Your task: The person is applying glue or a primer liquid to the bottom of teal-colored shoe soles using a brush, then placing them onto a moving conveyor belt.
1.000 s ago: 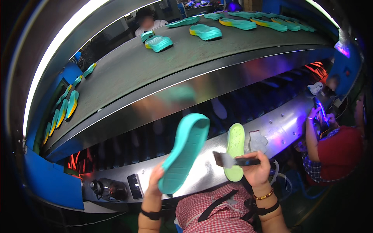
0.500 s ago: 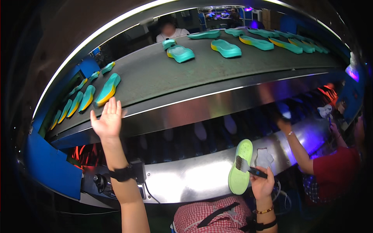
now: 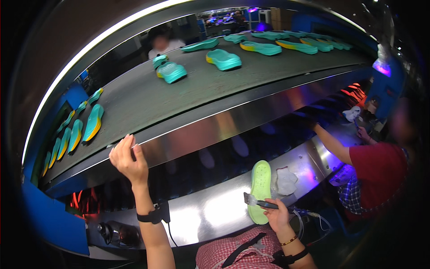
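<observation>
Green, a sole (image 3: 260,174) is lying at five o'clock beneath the brush (image 3: 267,205) the right hand (image 3: 278,217) is gripping. At its nine o'clock, the left hand (image 3: 130,162) is hovering empty.

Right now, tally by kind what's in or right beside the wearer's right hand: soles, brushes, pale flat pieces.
Lime-green sole: 1
Brush, in the right hand: 1
Pale flat piece: 1
Total: 3

The left forearm (image 3: 154,240) is extended upward from the view's lower edge. The left hand (image 3: 130,161) is raised, its fingers loosely bent, its thumb set apart. The right forearm (image 3: 306,263) is angled up and leftward; the right hand (image 3: 278,217) is held lower, fingers closed in a grip.
</observation>
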